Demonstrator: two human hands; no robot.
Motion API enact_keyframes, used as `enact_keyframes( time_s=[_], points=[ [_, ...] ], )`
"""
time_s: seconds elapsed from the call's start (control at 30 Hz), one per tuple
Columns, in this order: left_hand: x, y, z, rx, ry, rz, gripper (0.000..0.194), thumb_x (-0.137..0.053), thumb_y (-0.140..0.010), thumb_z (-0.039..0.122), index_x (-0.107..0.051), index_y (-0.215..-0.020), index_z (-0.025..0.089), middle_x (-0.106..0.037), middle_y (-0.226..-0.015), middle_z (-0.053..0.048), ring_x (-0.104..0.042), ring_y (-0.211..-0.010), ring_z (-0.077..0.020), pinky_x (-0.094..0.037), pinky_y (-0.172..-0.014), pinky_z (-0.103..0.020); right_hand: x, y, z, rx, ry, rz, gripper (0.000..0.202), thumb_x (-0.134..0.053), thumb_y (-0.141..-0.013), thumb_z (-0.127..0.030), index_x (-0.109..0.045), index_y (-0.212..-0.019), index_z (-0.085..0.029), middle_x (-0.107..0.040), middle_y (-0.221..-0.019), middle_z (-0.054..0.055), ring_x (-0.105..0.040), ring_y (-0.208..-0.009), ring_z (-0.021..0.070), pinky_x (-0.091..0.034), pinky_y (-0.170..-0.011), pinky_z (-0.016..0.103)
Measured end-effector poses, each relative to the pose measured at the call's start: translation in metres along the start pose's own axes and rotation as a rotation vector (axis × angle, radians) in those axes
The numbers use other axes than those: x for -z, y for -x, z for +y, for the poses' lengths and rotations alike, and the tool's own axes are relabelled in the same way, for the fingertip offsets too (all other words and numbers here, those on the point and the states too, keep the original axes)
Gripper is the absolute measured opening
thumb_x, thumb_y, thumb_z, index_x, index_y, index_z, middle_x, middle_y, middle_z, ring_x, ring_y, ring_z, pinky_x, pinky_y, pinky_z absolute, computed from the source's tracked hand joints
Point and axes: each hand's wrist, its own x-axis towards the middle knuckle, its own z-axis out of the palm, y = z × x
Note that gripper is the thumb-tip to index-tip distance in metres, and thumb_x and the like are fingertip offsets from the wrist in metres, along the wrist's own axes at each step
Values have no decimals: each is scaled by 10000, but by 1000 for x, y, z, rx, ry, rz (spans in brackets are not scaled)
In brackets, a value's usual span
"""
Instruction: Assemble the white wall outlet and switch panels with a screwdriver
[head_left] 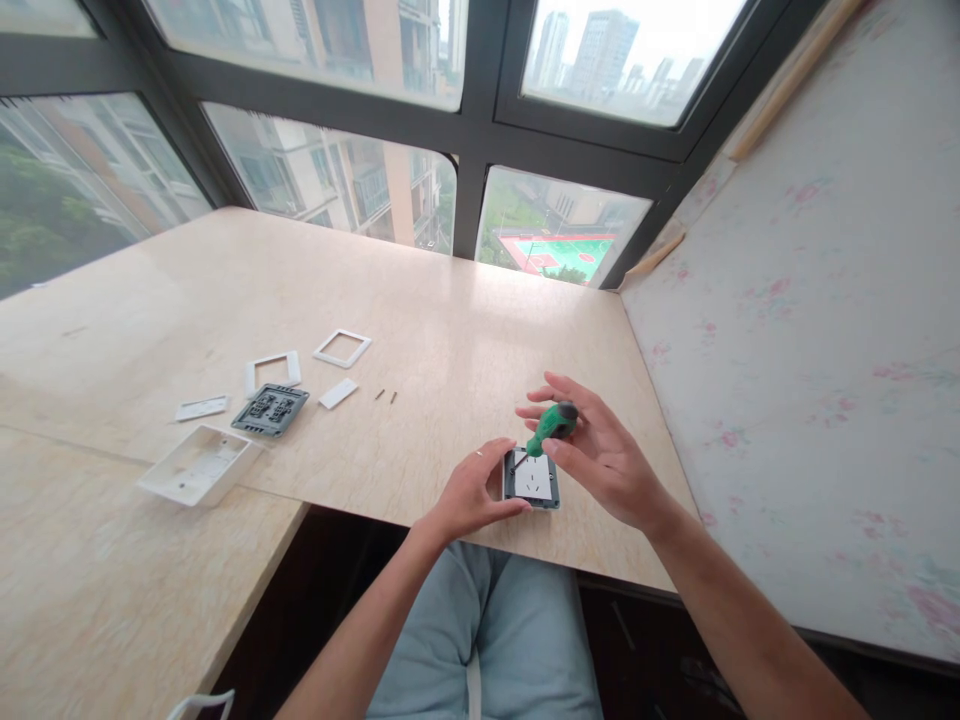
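Note:
A wall socket [532, 477] with a white face and dark grey frame lies near the table's front edge. My left hand [474, 490] grips its left side, with the thumb at the lower edge and fingers at the upper edge. My right hand [596, 445] holds a green and black screwdriver [553, 424] between thumb and fingers, some fingers spread. The screwdriver slants down to the left, its tip at the left side of the socket's frame. Whether the tip sits in a screw is too small to tell.
On the table [420, 310] at left lie a white box [199, 464], a dark grey socket part [271, 410], white frames [342, 347], white plates [339, 393] and two small screws [380, 394]. Windows stand behind; a flowered wall [810, 350] is at right.

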Motion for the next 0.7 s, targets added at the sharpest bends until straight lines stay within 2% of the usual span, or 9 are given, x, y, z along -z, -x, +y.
enact_keyframes(
  time_s=[0.07,0.17,0.23,0.3,0.37,0.43,0.5,0.53,0.7],
  points=[
    [0,0,0,0,-3,1,835,-811,-771,541,-436,-1470,280,-517,-1505,-134,-518,-1365,-346,-423,-1135,-533,2,1,2,50,84,3,448,-618,-973,-262,-508,-1395,-363,-585,-1336,62,-636,-1212,228,-562,-991,413],
    [0,1,-1,2,-14,7,842,-815,-759,556,-446,-1463,278,-528,-1496,-131,-518,-1367,-343,-425,-1137,-527,2,0,6,156,340,69,453,-733,-907,-310,-550,-1322,-325,-646,-1070,38,-679,-976,206,-586,-875,383],
    [0,0,-1,0,-14,13,835,-814,-753,566,-460,-1452,278,-538,-1487,-125,-522,-1364,-341,-427,-1135,-524,1,-3,8,231,545,130,432,-773,-871,-344,-559,-1242,-288,-602,-951,20,-634,-818,185,-573,-779,366],
    [0,0,0,-2,-15,8,811,-804,-761,572,-472,-1441,281,-537,-1488,-122,-521,-1364,-342,-427,-1133,-529,-2,-4,8,277,671,180,333,-738,-895,-369,-548,-1146,-264,-555,-927,20,-588,-749,171,-549,-709,352],
    [1,0,1,-3,-18,0,806,-798,-771,565,-465,-1447,282,-530,-1496,-126,-517,-1368,-342,-425,-1132,-533,-3,-5,7,307,694,196,233,-658,-946,-376,-525,-1095,-255,-550,-976,46,-606,-816,191,-549,-733,369],
    [1,0,1,-2,-21,0,823,-806,-767,552,-454,-1457,274,-528,-1497,-132,-518,-1367,-340,-422,-1136,-529,-3,-4,5,308,663,167,164,-546,-997,-360,-515,-1119,-255,-573,-1116,101,-623,-1035,247,-547,-862,433],
    [0,0,0,0,-22,9,836,-819,-757,543,-454,-1455,264,-537,-1487,-135,-526,-1361,-335,-423,-1138,-524,0,-2,2,266,603,113,200,-455,-1017,-331,-507,-1197,-261,-555,-1304,141,-542,-1278,292,-506,-995,503],
    [0,0,-1,1,-24,12,834,-821,-755,542,-457,-1452,264,-539,-1485,-134,-528,-1359,-334,-422,-1138,-525,2,-1,1,230,563,88,236,-431,-1019,-317,-502,-1239,-269,-543,-1366,141,-510,-1339,296,-496,-1025,518],
    [-1,1,-4,-7,-27,11,820,-814,-762,543,-462,-1452,273,-535,-1492,-125,-523,-1365,-336,-423,-1140,-527,9,2,-5,51,341,55,336,-476,-1019,-281,-529,-1350,-309,-631,-1339,82,-658,-1221,249,-601,-927,423]
  ],
)
